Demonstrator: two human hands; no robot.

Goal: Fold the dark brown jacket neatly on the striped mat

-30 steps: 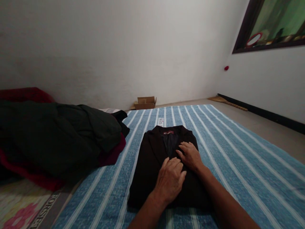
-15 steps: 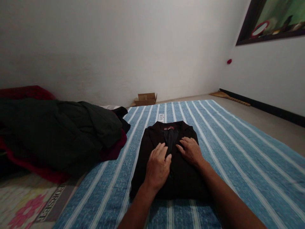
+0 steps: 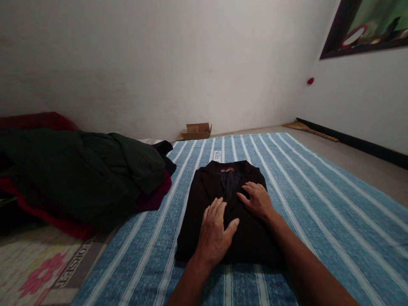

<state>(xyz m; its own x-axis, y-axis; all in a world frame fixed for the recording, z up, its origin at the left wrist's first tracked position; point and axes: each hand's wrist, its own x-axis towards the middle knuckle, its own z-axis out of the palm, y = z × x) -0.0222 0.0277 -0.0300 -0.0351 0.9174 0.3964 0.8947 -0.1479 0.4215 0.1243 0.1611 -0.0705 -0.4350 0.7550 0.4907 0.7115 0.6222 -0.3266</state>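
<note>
A dark folded jacket [image 3: 197, 212] with a red label at its collar lies on a blue striped sheet [image 3: 302, 204]. My left hand [image 3: 215, 233] rests flat on the lower middle of the jacket, fingers stretched out. My right hand [image 3: 257, 200] lies flat on the jacket's right chest beside the lapel, fingers spread and pointing left. Neither hand holds anything.
A heap of dark green and red clothes [image 3: 79, 178] lies to the left, partly on the sheet. A small open cardboard box [image 3: 197, 131] stands by the far wall. A floral mat [image 3: 35, 272] shows at the lower left. A framed picture [image 3: 366, 29] hangs upper right.
My left hand slid left and up across the jacket, then back down toward me. My right hand stayed on the right chest. The view shifted slightly.
</note>
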